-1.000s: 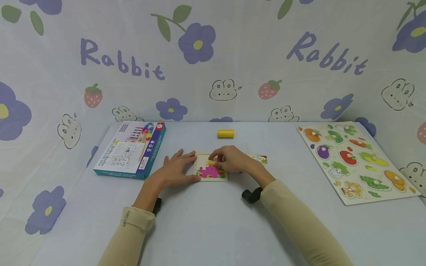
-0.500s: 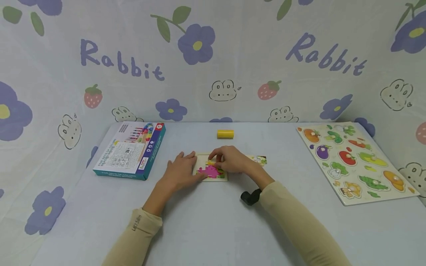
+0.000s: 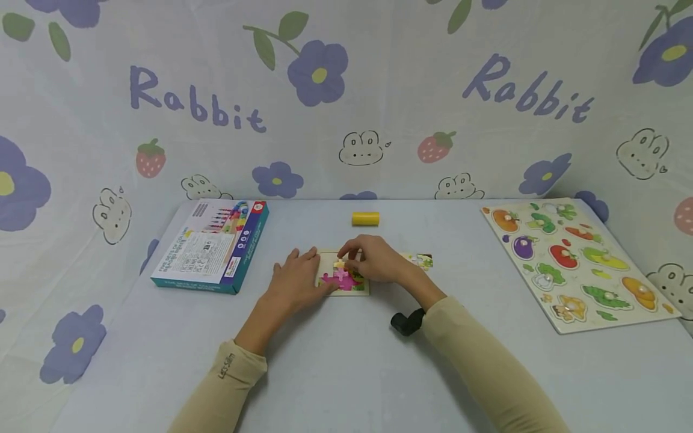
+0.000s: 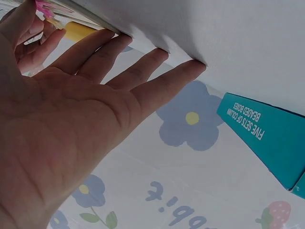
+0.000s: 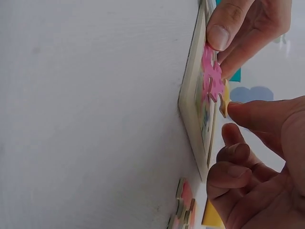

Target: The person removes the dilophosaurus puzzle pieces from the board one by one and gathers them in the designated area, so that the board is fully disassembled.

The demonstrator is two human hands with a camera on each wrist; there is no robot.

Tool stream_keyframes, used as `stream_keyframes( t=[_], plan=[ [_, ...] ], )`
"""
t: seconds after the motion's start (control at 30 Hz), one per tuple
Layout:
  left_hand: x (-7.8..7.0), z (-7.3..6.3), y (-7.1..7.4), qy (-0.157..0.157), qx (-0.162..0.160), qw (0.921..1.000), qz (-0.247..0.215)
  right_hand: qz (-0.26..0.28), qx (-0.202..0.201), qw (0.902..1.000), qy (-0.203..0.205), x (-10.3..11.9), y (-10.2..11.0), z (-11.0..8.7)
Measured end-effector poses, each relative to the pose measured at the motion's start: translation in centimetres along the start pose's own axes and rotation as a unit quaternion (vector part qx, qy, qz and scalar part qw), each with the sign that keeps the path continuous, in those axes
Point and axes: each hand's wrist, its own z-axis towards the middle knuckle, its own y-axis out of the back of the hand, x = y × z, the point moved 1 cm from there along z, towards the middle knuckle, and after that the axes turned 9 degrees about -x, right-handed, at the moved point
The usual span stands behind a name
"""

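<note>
A small jigsaw puzzle in a pale wooden tray (image 5: 192, 138) lies at the middle of the table, a pink dinosaur picture partly filling it. My left hand (image 3: 294, 279) lies along the tray's left side with fingers extended, and its thumb rests on the pink pieces (image 5: 210, 67). With thumb and fingertips my right hand (image 3: 372, 260) pinches a yellow-and-pink jigsaw piece (image 3: 340, 264) over the tray. In the right wrist view this piece looks tilted, and whether it is seated cannot be told. More loose jigsaw pieces (image 3: 423, 260) lie right of the tray, partly behind the right hand.
Behind the tray lies a yellow cylinder (image 3: 366, 218). A boxed bead set (image 3: 211, 246) is at the left, and a board of knobbed vegetable pieces (image 3: 582, 264) lies at the right. A patterned cloth backdrop (image 3: 400, 78) stands behind the table.
My left hand has shifted slightly right, its thumb moving from the tray's edge onto the pink pieces. The right hand stays almost in place, while the piece it pinches has tilted.
</note>
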Motion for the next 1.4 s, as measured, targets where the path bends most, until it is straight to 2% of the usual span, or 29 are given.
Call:
stream_keyframes(
  t=[0.27,0.6,0.93,1.2,1.4],
  plan=[
    [-0.1,-0.1,0.1,-0.002,-0.002,1.0000,-0.002,0.011,-0.017,0.9998,-0.009,0.3,0.0,-0.1],
    [-0.2,-0.2,0.3,-0.005,-0.004,1.0000,-0.001,0.034,-0.015,0.9988,-0.031,0.3,0.0,-0.3],
    [0.0,-0.2,0.2,-0.011,0.000,0.9999,0.005,0.028,-0.026,0.9986,-0.036,0.1,0.1,-0.5],
    [0.7,-0.2,0.3,-0.026,0.010,0.9996,0.001,0.048,-0.039,0.9972,-0.040,-0.1,0.2,-0.8],
    [1.6,-0.2,0.6,-0.047,0.022,0.9983,-0.027,0.060,-0.044,0.9959,-0.052,-0.6,0.7,-1.3]
  ],
)
